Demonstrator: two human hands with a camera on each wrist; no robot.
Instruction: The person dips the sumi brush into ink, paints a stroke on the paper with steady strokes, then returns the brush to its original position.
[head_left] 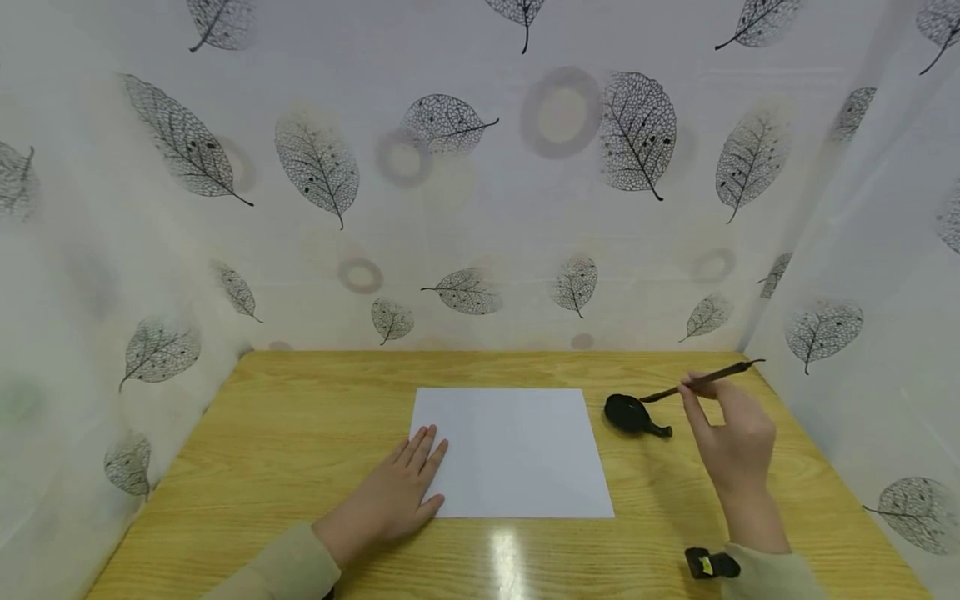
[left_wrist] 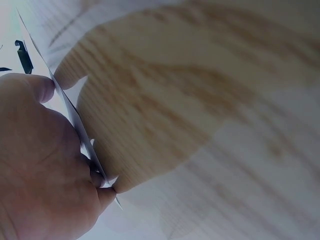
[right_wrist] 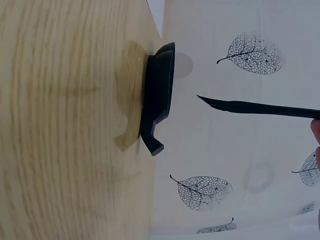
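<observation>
A white sheet of paper (head_left: 517, 454) lies flat on the wooden table. My left hand (head_left: 401, 483) rests on its left edge with the fingers spread and straight; the left wrist view shows that hand (left_wrist: 50, 155) along the paper's edge. My right hand (head_left: 731, 429) pinches a dark writing brush (head_left: 701, 381) by its handle, held at a slant in the air. The brush's pointed tip (right_wrist: 212, 101) hangs above and apart from a black ink dish (head_left: 626, 412) with a short handle, which stands right of the paper. Only a bit of the right fingers shows in the right wrist view.
The yellow wood-grain table (head_left: 300, 408) reaches back to a white curtain (head_left: 480, 208) printed with leaves, which also hangs along both sides. A black strap with a small device (head_left: 711, 564) is by the right cuff.
</observation>
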